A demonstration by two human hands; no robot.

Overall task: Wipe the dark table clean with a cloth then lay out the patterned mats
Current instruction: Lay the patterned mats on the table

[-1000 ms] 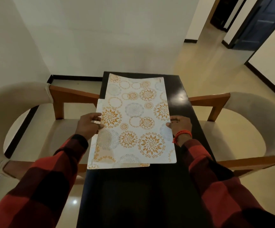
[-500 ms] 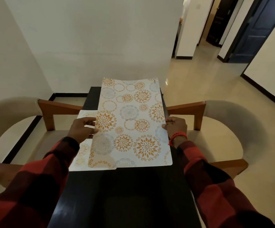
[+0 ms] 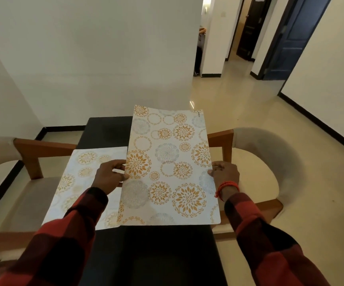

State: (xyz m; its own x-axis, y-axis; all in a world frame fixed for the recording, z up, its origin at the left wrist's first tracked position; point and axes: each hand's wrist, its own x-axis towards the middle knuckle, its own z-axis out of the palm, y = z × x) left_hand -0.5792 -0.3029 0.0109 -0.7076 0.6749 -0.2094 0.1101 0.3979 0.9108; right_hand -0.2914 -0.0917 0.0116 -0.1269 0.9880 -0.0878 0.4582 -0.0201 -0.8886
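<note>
Held mat runs lengthwise away (slightly rightward).

The desk has a dark, smooth top with a dull sheen. The patterned mats look like thin, stiff, matt sheet printed in orange and grey. The chairs pair warm varnished wood arms with beige cloth padding. The floor is glossy, pale tile.

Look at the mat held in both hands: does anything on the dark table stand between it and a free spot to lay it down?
Nothing visible does. The held mat, gripped by the left hand and right hand, hangs over the dark table. The only other thing there is a second mat lying to its left, overhanging the table's edge.
</note>
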